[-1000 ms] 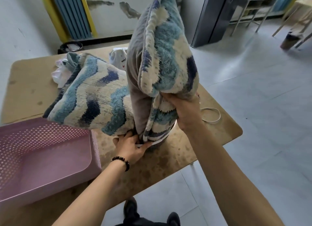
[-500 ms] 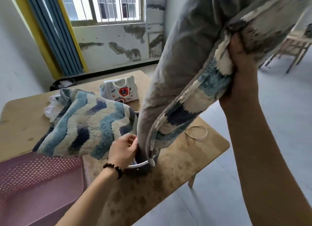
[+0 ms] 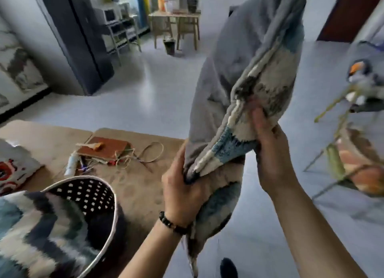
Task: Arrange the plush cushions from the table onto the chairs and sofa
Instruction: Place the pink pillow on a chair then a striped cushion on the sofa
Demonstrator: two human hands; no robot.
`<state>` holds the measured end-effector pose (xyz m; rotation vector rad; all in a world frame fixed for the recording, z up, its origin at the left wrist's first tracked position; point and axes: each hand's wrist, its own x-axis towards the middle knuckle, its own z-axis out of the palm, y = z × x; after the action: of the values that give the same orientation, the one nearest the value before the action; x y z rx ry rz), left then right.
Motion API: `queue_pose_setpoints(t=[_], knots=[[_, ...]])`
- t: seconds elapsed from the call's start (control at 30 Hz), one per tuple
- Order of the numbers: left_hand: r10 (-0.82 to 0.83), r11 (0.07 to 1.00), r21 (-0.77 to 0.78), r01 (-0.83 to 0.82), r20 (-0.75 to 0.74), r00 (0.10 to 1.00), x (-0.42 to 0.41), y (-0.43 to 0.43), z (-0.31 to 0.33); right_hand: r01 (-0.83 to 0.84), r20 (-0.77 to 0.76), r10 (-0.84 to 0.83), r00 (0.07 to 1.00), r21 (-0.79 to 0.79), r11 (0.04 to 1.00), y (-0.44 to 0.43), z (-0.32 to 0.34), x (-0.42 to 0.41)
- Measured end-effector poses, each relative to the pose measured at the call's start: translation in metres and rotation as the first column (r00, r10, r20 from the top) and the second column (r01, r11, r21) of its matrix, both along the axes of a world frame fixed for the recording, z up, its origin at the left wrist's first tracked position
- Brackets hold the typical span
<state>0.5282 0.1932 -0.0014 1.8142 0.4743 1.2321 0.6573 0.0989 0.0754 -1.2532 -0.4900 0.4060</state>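
Observation:
A plush cushion (image 3: 245,74) with a grey back and a blue, white and dark wave-pattern face hangs upright in the air past the wooden table's (image 3: 135,186) right edge. My left hand (image 3: 182,192) grips its lower edge. My right hand (image 3: 270,149) pinches the seam a little higher on the right. A second wave-pattern cushion (image 3: 35,238) lies at the bottom left on the table. A white cushion (image 3: 12,169) with red print sits at the left edge. A chair (image 3: 357,169) with an orange-patterned seat stands to the right.
A dark perforated basket (image 3: 89,194) with a white rim sits by the second cushion. A brown book (image 3: 108,146), string loops and small items lie on the table. A dark cabinet, a shelf rack and a small wooden table stand across the grey floor.
My view has swung to the right. My left hand left the basket rim and took hold of the cushion's lower edge. The cushion has come off the table and hangs over the floor.

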Motion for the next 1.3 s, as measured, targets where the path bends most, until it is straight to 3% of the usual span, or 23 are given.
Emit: queue_pose_setpoints(t=[0.1,0.2,0.3,0.43,0.57,0.7,0.87,0.97,1.1,1.3], knots=[[-0.197,0.980,-0.019,0.197,-0.018,0.980,0.036,-0.029,-0.004,0.230,-0.028,-0.233,0.972,-0.079,0.970,-0.071,-0.040,0.025],[-0.334,0.927,-0.173,0.333,0.020,0.942,0.076,-0.073,-0.001,0.413,-0.100,-0.455,0.885,-0.281,0.866,-0.154,-0.092,0.050],[-0.505,0.817,-0.279,0.504,0.071,0.860,0.112,-0.131,0.008,0.463,-0.093,-0.520,0.849,-0.344,0.817,-0.242,-0.132,0.076],[-0.663,0.642,-0.425,0.638,0.111,0.741,0.173,-0.205,0.013,0.585,-0.165,-0.635,0.755,-0.269,0.765,-0.348,-0.142,0.115],[-0.793,0.529,-0.469,0.707,0.023,0.608,0.244,-0.269,0.002,0.503,-0.280,-0.552,0.785,-0.232,0.833,-0.429,-0.132,0.147],[-0.829,0.553,-0.354,0.754,-0.144,0.540,0.308,-0.327,-0.014,0.712,-0.329,-0.738,0.589,-0.222,0.666,-0.487,-0.139,0.167],[-0.879,0.475,-0.409,0.779,-0.187,0.438,0.392,-0.388,-0.037,0.882,-0.120,-0.923,0.365,-0.271,0.384,-0.545,-0.153,0.211],[-0.908,0.417,-0.424,0.804,-0.163,0.385,0.453,-0.430,-0.057,0.896,-0.029,-0.933,0.360,-0.270,0.354,-0.578,-0.164,0.253],[-0.902,0.431,-0.400,0.809,-0.174,0.395,0.548,-0.489,-0.095,0.867,0.046,-0.919,0.392,-0.353,0.352,-0.627,-0.177,0.324],[-0.915,0.402,-0.408,0.820,-0.178,0.361,0.687,-0.592,-0.096,0.870,0.051,-0.959,0.280,-0.435,0.231,-0.715,-0.161,0.436]])
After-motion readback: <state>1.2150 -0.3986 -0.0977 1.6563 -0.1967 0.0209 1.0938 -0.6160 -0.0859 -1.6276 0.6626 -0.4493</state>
